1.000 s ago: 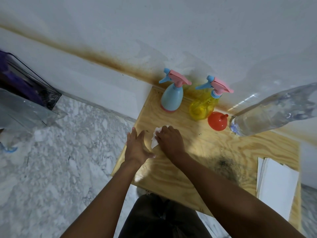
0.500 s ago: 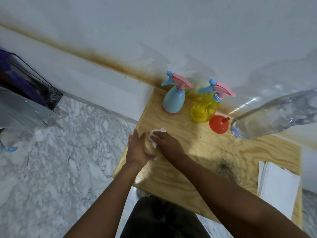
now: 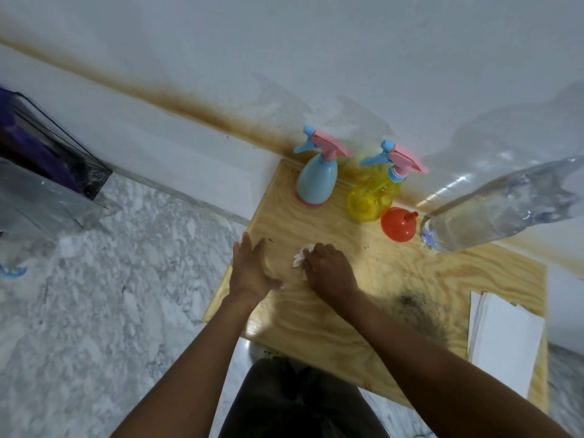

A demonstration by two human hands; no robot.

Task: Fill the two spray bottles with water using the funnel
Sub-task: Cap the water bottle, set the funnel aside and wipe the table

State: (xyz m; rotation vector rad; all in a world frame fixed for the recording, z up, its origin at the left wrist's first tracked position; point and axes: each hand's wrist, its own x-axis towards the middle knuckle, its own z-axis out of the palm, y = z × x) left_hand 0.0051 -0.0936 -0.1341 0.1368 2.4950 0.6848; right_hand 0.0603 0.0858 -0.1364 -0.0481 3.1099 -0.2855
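Spray bottles stand by the wall on the wooden surface (image 3: 347, 314): blue bottle (image 3: 317, 180), yellow bottle (image 3: 368, 202), funnel (image 3: 397, 229) beside it. My left hand (image 3: 252, 271) lies flat, fingers straight and together; my right hand (image 3: 330, 275) curls its fingers around a crumpled tissue (image 3: 298, 260).

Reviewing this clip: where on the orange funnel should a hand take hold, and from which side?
Pinch the spout of the orange funnel, coming from above on the near side. It seems to sit mouth-down with the spout up, and the yellow spray bottle and clear water bottle crowd its flanks.
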